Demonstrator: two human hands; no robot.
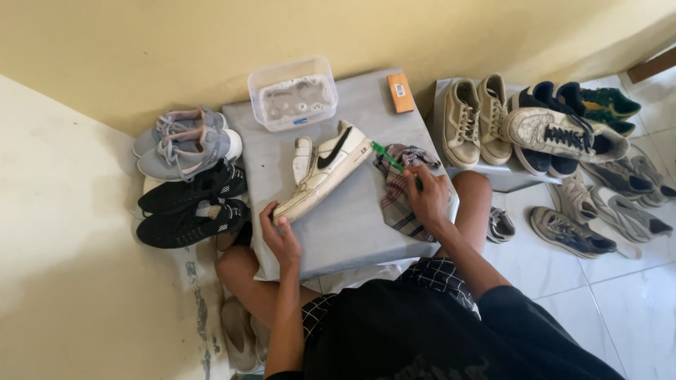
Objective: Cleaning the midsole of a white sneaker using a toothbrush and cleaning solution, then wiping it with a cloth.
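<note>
- Steadying the white shoe [325, 169] by its toe on the grey table [345, 225] seems wise to us, so scrubbing will not push it about.
- Our left hand [280, 232] curls fingers and thumb round that toe.
- Our right hand [426, 197] pinches a green brush [387, 157] over the checked cloth [401, 193], wrist bent inward.

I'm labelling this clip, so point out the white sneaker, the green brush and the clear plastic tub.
white sneaker [325, 172], head view, on its side panel.
green brush [385, 155], head view, on the handle above the right hand.
clear plastic tub [292, 95], head view, on its near wall.
</note>
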